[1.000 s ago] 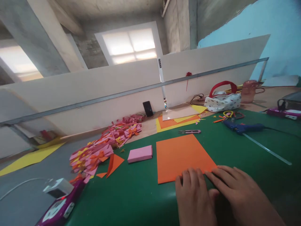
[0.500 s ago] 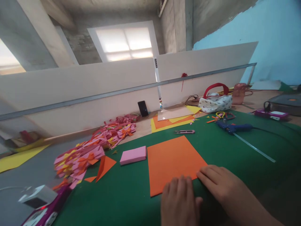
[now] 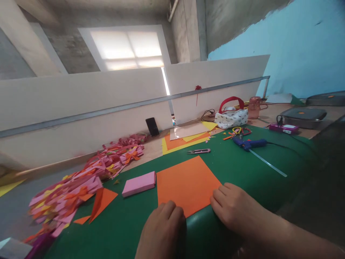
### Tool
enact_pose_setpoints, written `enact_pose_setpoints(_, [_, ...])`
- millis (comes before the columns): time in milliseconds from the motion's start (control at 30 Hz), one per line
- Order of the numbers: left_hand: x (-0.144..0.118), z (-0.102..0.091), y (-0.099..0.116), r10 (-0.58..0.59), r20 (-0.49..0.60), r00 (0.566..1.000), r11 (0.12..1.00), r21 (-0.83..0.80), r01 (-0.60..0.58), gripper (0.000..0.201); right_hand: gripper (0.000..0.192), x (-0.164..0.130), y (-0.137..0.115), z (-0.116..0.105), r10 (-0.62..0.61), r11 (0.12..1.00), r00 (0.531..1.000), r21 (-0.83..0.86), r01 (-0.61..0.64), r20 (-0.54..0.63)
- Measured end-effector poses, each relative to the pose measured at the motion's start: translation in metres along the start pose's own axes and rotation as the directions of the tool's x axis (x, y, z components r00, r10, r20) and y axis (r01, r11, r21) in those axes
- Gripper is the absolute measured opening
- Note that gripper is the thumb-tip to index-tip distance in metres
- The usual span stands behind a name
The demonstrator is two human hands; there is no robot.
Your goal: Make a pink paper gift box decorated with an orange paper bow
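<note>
My left hand (image 3: pixel 161 232) curled at orange sheet (image 3: pixel 185 183) near edge, right hand (image 3: pixel 233 208) fingers bent pressing its corner, green counter (image 3: pixel 242 169), pink pad (image 3: pixel 139 183) beside.

Both hands are low down, close to the body, with their backs facing up. The left hand (image 3: pixel 163 230) lies palm down with its fingers curled in a little and kept close together. The right hand (image 3: pixel 233 208) is just beside it, a small gap away, and reaches a bit farther forward. Its fingers (image 3: pixel 219 198) are bent, with the tips pressing down and the knuckles raised. The right forearm runs back from the wrist toward the lower right corner. Neither hand is wrapped around anything.
</note>
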State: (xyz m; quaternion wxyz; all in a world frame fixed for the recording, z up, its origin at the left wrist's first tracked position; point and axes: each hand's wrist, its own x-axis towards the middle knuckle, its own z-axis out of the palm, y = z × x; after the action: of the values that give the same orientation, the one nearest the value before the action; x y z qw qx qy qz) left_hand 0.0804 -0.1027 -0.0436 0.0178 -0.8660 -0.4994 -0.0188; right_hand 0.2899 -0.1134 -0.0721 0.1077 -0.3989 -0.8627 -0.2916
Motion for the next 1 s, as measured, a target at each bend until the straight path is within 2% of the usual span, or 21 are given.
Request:
enact_pose_setpoints(300, [0.006, -0.002, 0.001, 0.05, 0.076, 0.996, 0.996, 0.067, -0.055, 0.025, 0.015, 0.011, 0.011, -0.002, -0.048, 0.997, 0.994, 0.068, 0.041, 0.098])
enact_pose_setpoints(433, [0.01, -0.005, 0.001, 0.004, 0.073, 0.997, 0.999, 0.053, -0.008, 0.026, 0.015, 0.015, 0.025, -0.008, -0.043, 0.984, 0.974, 0.18, 0.002, 0.223])
enact_pose_setpoints(567, [0.016, -0.008, -0.002, -0.06, 0.087, 0.994, 0.996, -0.057, 0.065, 0.02, 0.015, 0.017, 0.033, -0.018, -0.049, 0.963, 0.952, 0.268, -0.036, 0.302])
enact_pose_setpoints(767, [0.024, -0.013, -0.008, -0.138, 0.144, 0.98, 0.968, -0.188, 0.164, 0.022, 0.014, 0.024, 0.039, -0.013, 0.035, 0.93, 0.929, 0.328, -0.165, 0.368])
enact_pose_setpoints(900, [0.025, -0.017, -0.007, -0.19, 0.176, 0.966, 0.952, -0.206, 0.225, 0.019, 0.014, 0.028, 0.045, -0.006, 0.125, 0.904, 0.896, 0.324, -0.28, 0.427])
enact_pose_setpoints(1000, [0.024, -0.02, -0.006, -0.203, 0.174, 0.964, 0.953, -0.192, 0.235, 0.018, 0.012, 0.03, 0.048, -0.003, 0.15, 0.897, 0.881, 0.313, -0.312, 0.448])
